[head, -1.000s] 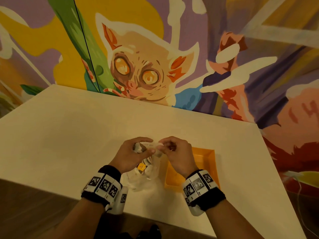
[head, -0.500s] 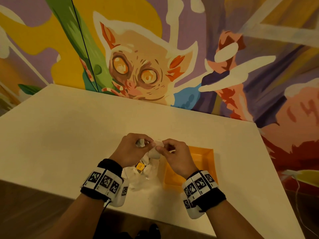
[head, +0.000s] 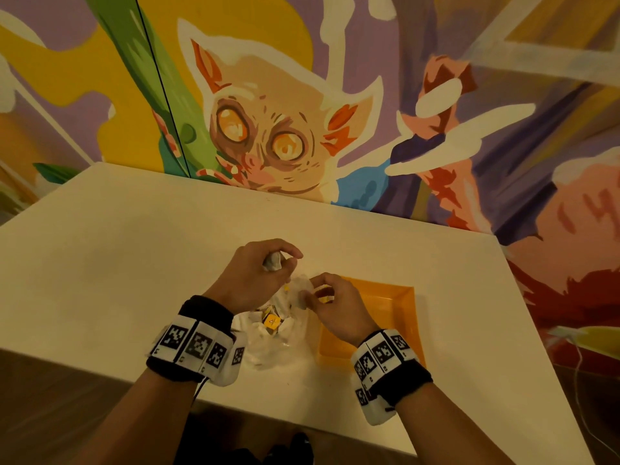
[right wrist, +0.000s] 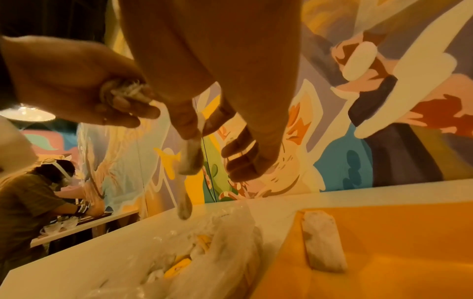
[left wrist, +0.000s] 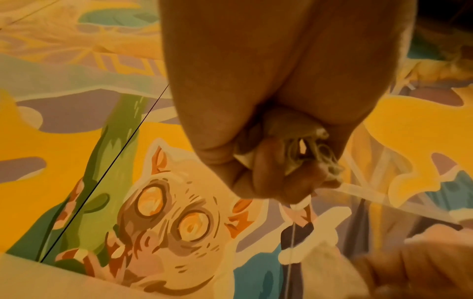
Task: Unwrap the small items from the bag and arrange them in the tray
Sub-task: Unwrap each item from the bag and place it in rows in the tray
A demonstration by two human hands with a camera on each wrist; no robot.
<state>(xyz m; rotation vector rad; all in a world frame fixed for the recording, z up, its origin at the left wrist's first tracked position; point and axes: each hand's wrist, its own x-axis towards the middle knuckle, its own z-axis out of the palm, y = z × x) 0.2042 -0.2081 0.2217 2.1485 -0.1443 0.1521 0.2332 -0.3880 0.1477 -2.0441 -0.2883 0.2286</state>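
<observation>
My left hand [head: 285, 260] grips a small white wrapped item [head: 273, 262] above the table; in the left wrist view its fingers [left wrist: 271, 176] curl tightly round the crumpled wrapping [left wrist: 311, 153]. My right hand [head: 313, 290] sits lower and to the right, pinching the loose end of the wrapper [right wrist: 189, 161] between thumb and forefinger, so that it hangs down as a pale strip. Below both hands lies the clear plastic bag [head: 268, 344] with yellow items [head: 271, 321] inside. The orange tray [head: 396, 307] lies right of the bag and holds one white wrapped piece [right wrist: 321, 240].
The white table [head: 117, 263] runs to a painted mural wall behind, and its near edge is just under my wrists. In the right wrist view another person [right wrist: 28, 194] bends over a separate table far to the left.
My hands have drawn apart: the left rose and moved away with the item, while the right dropped toward the tray, still pinching the wrapper's end.
</observation>
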